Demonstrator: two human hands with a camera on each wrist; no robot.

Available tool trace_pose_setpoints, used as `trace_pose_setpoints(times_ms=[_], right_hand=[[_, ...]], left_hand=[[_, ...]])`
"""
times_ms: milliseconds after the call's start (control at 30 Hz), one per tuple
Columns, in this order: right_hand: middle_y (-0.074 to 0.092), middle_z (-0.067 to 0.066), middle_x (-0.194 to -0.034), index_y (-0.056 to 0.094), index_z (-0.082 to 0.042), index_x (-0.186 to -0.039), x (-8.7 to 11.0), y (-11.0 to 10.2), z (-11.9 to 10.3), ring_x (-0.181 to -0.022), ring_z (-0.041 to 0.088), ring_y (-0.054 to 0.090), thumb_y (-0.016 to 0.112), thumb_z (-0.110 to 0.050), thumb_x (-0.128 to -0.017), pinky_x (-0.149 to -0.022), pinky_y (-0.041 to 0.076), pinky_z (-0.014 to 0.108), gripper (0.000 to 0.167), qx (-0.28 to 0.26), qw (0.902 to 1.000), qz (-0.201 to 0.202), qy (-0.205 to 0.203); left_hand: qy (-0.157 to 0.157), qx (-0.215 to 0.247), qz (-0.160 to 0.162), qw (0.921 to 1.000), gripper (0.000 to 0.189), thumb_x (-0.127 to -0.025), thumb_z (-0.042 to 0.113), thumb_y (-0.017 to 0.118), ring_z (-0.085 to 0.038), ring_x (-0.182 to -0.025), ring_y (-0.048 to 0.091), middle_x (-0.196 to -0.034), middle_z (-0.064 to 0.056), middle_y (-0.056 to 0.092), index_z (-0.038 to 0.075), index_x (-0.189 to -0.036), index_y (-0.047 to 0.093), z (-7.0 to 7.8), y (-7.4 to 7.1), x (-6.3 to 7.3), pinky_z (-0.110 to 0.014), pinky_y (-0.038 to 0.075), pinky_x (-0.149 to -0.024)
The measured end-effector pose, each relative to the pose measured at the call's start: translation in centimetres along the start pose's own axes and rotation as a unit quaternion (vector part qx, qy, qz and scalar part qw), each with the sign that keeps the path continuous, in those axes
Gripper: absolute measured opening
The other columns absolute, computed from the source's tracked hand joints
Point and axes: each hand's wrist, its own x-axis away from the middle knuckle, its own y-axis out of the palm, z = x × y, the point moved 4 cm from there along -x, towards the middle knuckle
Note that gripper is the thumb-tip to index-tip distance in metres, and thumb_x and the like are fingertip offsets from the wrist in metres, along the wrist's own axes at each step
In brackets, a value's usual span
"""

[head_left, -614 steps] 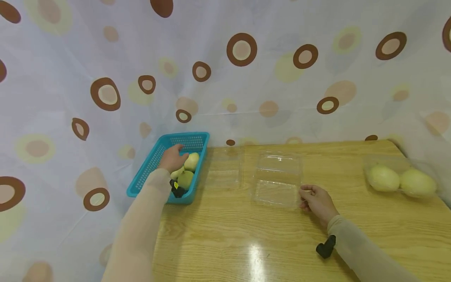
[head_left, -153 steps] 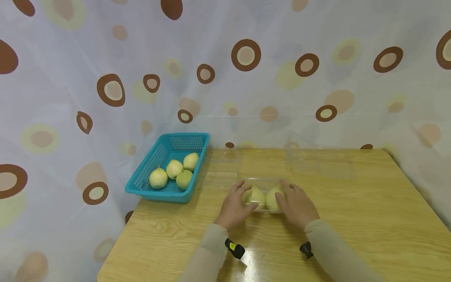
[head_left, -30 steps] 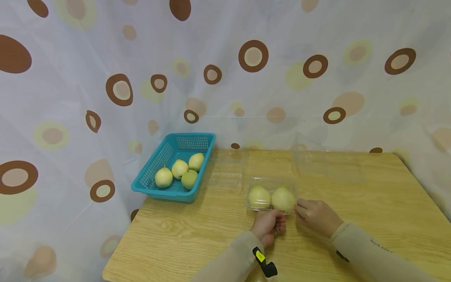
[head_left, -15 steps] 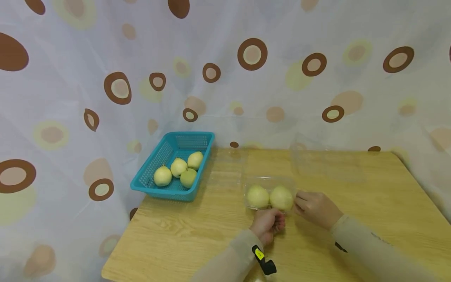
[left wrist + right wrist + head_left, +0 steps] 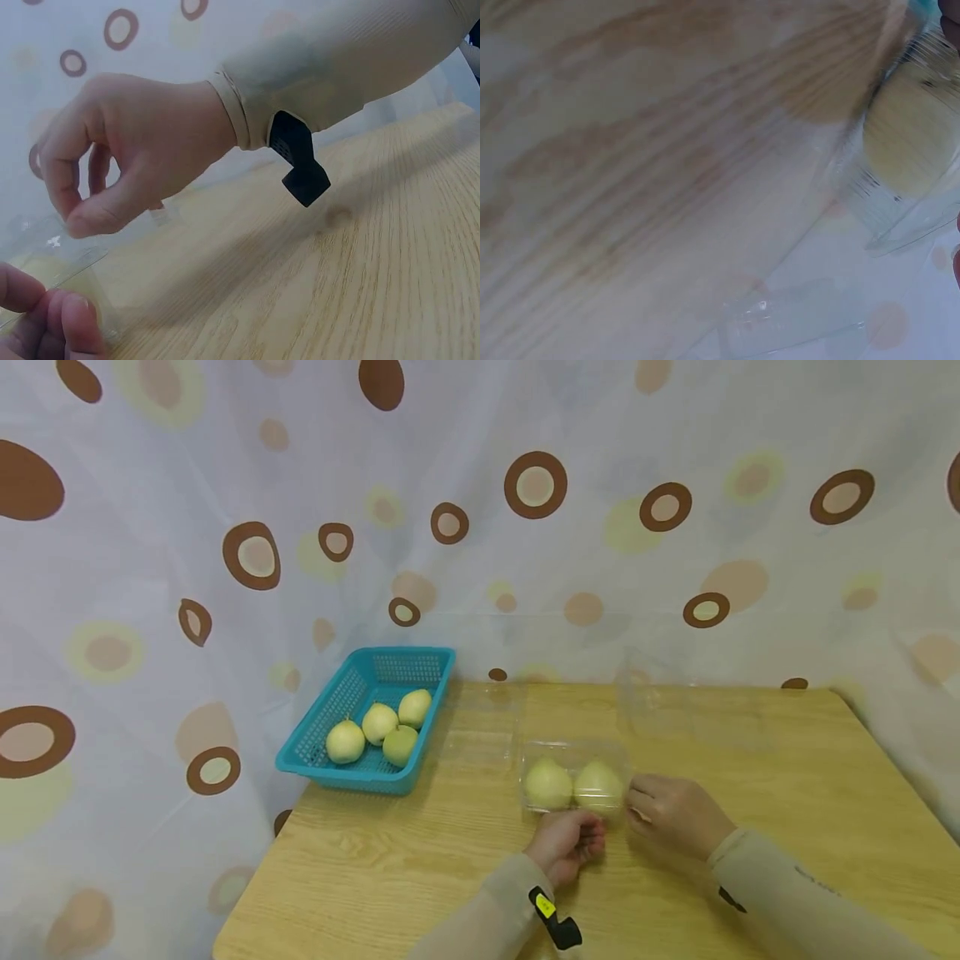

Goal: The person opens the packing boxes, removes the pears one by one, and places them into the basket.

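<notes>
A clear plastic clamshell box [image 5: 573,748] with two pale yellow-green pears [image 5: 548,785] stands on the table in the middle of the head view, its lid down over them. My left hand [image 5: 564,845] is at its near edge, fingers curled and pinching the rim. At the right side, my right hand [image 5: 678,814] has thumb and forefinger together at the box's corner. In the left wrist view, the right hand [image 5: 139,150] arches above the corner, with left fingertips [image 5: 79,322] below it. The right wrist view shows one pear [image 5: 911,131] through the plastic.
A blue perforated basket [image 5: 341,774] with several pears [image 5: 345,742] stands at the back left. Beside it lies an open clear plastic box [image 5: 480,727]. Another open clear box [image 5: 690,710] lies at the back right, against the patterned curtain [image 5: 600,543].
Earlier, my left hand was in the basket; later both hands lay over the pear box. They have since moved to its near edge and right side. Over the last second both hands barely shift.
</notes>
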Motion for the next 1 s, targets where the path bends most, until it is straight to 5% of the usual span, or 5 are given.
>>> trace_pose_setpoints(times_ms=[133, 667, 1000], right_hand=[[0.059, -0.001, -0.079, 0.067, -0.012, -0.078, 0.47, 0.34, -0.17, -0.063, 0.009, 0.058, 0.044, -0.025, -0.093, -0.051, 0.050, 0.025, 0.030, -0.008, 0.9999, -0.008, 0.008], [0.063, 0.002, -0.079, 0.069, -0.007, -0.080, 0.41, 0.15, 0.02, -0.064, 0.014, 0.061, 0.051, -0.020, -0.092, -0.050, 0.052, 0.030, 0.025, 0.023, 0.9976, 0.064, 0.008], [0.062, 0.004, -0.081, 0.068, -0.006, -0.085, 0.03, -0.16, -0.02, -0.064, 0.015, 0.060, 0.049, -0.025, -0.099, -0.050, 0.051, 0.030, 0.030, 0.010, 0.9979, 0.061, 0.020]], left_hand=[[-0.006, -0.002, -0.018, 0.9998, 0.010, -0.082, 0.002, 0.059, -0.010, -0.057, 0.056, -0.066, -0.003, 0.061, 0.002, -0.074, 0.065, 0.27, -0.18, 0.24, -0.019, 0.047, -0.051], [-0.019, -0.012, -0.039, 0.9990, 0.008, -0.082, 0.001, 0.061, -0.010, -0.059, 0.058, -0.066, -0.004, 0.062, -0.001, -0.077, 0.068, 0.68, -0.50, 0.32, -0.021, 0.049, -0.054], [-0.022, -0.021, -0.047, 0.9984, 0.014, -0.083, 0.003, 0.061, -0.012, -0.059, 0.058, -0.068, -0.005, 0.063, -0.009, -0.089, 0.068, 0.75, -0.66, 0.26, -0.022, 0.050, -0.055]])
